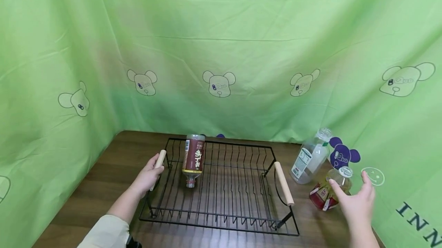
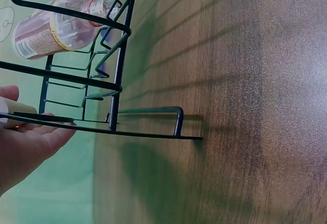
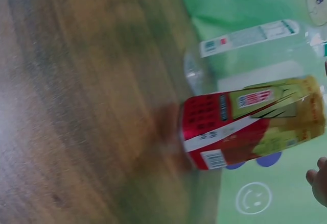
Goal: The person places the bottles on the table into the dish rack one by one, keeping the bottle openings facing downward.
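Observation:
My left hand [image 1: 147,176] grips the left wooden handle [image 1: 160,159] of a black wire dish rack [image 1: 221,227], thumb on top and fingers beneath. A plastic bottle with a maroon label [image 1: 194,156] lies in the rack, its neck toward me; the left wrist view shows this bottle [image 2: 66,22] through the wires. On the right, my right hand [image 1: 359,205] is spread, thumb and fingers wide apart, close to a bottle with a red and yellow label [image 1: 322,196]. That label [image 3: 250,122] fills much of the right wrist view, with fingertips [image 3: 322,180] at the edge.
Behind the red and yellow bottle stands a clear bottle with a white label [image 1: 305,163]. The rack's right wooden handle [image 1: 284,184] faces these bottles. A green printed cloth [image 1: 221,60] hangs around the brown wooden table [image 1: 103,186] at the back and sides.

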Demonstrator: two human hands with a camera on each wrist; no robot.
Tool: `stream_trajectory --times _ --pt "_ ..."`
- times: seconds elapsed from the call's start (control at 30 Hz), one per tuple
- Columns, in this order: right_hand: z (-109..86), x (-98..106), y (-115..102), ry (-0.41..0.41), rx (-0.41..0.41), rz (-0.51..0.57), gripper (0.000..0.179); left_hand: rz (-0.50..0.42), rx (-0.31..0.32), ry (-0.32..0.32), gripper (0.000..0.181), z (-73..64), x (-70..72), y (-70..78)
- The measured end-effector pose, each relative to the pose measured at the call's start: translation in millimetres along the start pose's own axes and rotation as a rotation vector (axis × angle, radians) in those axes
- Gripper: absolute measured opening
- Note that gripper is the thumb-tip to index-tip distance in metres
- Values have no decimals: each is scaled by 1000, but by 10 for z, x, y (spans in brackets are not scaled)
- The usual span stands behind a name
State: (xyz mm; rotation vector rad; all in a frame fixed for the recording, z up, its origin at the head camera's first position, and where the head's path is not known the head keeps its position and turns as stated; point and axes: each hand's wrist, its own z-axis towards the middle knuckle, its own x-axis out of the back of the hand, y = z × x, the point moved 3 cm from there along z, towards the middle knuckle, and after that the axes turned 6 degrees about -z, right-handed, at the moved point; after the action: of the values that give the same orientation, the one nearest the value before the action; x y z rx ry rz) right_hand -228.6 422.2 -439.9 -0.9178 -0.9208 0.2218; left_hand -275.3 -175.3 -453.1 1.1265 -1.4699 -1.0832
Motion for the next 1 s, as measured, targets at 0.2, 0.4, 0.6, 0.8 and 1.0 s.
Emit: stream_trajectory --times 0.2,0.4,0.6,0.8,1.0 --pt "22 -120 130 -9 16 11 105 6 -4 6 67 -9 6 0" --pt "20 -218 199 -37 -16 34 107 8 -4 9 67 -7 8 -6" --pt "14 -280 242 -30 -50 50 104 -3 -17 12 67 18 1 -18" --pt "11 -309 259 -31 -41 70 100 -6 -20 21 67 30 -2 -25" --pt "7 -292 238 -36 -67 81 100 0 -15 19 67 36 2 -38"
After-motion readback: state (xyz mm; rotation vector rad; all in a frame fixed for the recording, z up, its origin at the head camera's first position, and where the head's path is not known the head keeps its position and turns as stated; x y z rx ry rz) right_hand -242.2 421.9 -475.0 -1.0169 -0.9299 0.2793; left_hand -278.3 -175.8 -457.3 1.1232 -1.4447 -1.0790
